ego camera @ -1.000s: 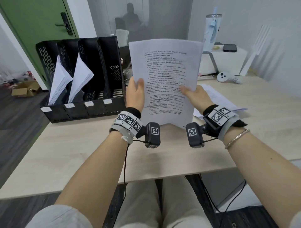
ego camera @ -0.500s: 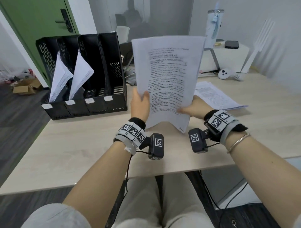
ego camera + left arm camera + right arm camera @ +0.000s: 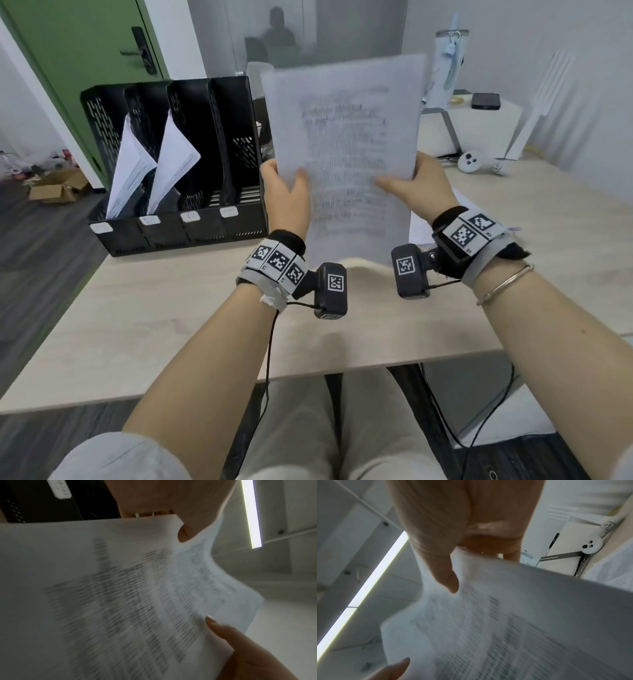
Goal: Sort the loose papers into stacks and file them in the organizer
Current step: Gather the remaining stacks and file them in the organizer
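A stack of printed papers (image 3: 346, 144) stands upright above the table, blurred by motion. My left hand (image 3: 286, 192) pinches its left edge, thumb on the front. My right hand (image 3: 416, 188) pinches its right edge the same way. The left wrist view shows the papers (image 3: 120, 601) under my left thumb (image 3: 190, 534); the right wrist view shows the papers (image 3: 522, 622) under my right thumb (image 3: 447, 580). A black four-slot organizer (image 3: 239, 226) stands at the left of the table, with white papers (image 3: 132, 171) leaning in its two left slots. More loose sheets (image 3: 418, 229) lie behind my right wrist.
The light wood table (image 3: 171, 325) runs out to the right. At the back right stand a white box (image 3: 479, 130) with a dark phone (image 3: 485, 101), a white controller (image 3: 472, 161) and a tall tumbler (image 3: 445, 68). A green door (image 3: 85, 51) is behind the organizer.
The paper stack has risen off the table after sitting lower half a second ago, and both hands moved up with it. The grip on both edges is unchanged.
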The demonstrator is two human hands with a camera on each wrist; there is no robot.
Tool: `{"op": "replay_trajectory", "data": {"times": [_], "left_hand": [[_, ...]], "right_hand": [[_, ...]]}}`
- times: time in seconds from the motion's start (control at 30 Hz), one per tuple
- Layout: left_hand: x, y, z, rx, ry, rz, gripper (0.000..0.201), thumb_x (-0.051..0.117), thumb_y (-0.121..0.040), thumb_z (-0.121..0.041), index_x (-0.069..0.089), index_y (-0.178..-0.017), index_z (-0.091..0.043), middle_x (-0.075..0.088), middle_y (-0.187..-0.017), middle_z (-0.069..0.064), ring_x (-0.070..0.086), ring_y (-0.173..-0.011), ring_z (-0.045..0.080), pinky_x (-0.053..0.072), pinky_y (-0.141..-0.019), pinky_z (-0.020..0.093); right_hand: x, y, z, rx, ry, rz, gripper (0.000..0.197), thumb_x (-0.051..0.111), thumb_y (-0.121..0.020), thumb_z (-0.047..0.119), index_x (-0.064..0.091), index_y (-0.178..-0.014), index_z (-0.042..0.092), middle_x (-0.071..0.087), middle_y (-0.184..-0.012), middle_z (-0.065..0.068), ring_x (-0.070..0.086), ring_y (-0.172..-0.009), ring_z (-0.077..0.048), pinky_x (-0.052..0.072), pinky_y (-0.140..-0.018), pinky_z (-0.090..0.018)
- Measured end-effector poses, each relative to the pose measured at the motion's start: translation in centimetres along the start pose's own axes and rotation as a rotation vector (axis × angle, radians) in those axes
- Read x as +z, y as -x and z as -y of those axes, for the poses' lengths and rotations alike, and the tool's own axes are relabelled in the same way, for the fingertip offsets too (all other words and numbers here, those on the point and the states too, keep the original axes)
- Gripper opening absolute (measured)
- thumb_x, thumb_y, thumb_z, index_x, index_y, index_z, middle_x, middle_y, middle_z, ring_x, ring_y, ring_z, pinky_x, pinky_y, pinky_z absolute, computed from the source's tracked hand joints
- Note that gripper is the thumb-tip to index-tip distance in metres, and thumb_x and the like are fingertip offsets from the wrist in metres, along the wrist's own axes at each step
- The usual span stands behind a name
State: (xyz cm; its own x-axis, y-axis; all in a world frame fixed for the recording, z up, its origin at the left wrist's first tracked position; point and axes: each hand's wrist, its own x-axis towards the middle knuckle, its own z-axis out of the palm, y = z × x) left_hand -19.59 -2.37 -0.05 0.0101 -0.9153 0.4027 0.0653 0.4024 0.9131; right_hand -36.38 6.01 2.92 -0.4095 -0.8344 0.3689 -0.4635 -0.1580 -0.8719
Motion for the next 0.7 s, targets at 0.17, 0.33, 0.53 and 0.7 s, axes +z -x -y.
{"op": "replay_trajectory", "data": {"times": [0.17,0.33,0.53,0.7], "left_hand": [[0.7,-0.3,-0.6,0.014,0.022,-0.022,0.015,0.039,-0.099,-0.01,0.046,-0.111,-0.004,0.059,-0.098,-0.002,0.057,-0.084,0.006,0.045,-0.072,0.014],[0.3,-1.4,-1.5,0.089,-0.072,-0.069,0.018,0.04,-0.098,-0.009,0.05,-0.109,0.0,0.056,-0.099,0.001,0.057,-0.094,0.019,0.045,-0.08,0.026],[-0.7,-3.4,-5.6,0.239,-0.246,0.012,0.005,0.051,-0.092,-0.018,0.055,-0.09,-0.017,0.056,-0.082,-0.011,0.055,-0.084,0.016,0.048,-0.084,0.036],[-0.7,-2.7,-8.4,0.432,-0.564,0.014,0.018,0.049,-0.089,-0.017,0.064,-0.099,-0.021,0.063,-0.092,-0.013,0.058,-0.096,0.016,0.039,-0.097,0.042]], "right_hand": [[0.6,0.4,0.9,-0.036,-0.036,0.014,0.025,0.056,-0.093,0.01,0.063,-0.116,0.005,0.065,-0.105,-0.003,0.064,-0.099,-0.019,0.053,-0.087,-0.032],[-0.1,0.5,1.7,-0.073,-0.1,-0.039,0.026,0.064,-0.088,0.013,0.059,-0.113,0.015,0.064,-0.105,0.001,0.064,-0.095,-0.013,0.053,-0.082,-0.027],[-3.0,0.2,1.7,-0.149,-0.19,-0.356,0.038,0.07,-0.078,0.001,0.054,-0.108,0.019,0.059,-0.105,0.007,0.059,-0.082,0.006,0.049,-0.073,-0.012],[-3.1,1.2,-0.8,0.036,0.041,-0.007,0.02,0.075,-0.078,0.009,0.068,-0.096,0.008,0.067,-0.085,0.003,0.061,-0.062,0.011,0.047,-0.063,-0.009]]}}
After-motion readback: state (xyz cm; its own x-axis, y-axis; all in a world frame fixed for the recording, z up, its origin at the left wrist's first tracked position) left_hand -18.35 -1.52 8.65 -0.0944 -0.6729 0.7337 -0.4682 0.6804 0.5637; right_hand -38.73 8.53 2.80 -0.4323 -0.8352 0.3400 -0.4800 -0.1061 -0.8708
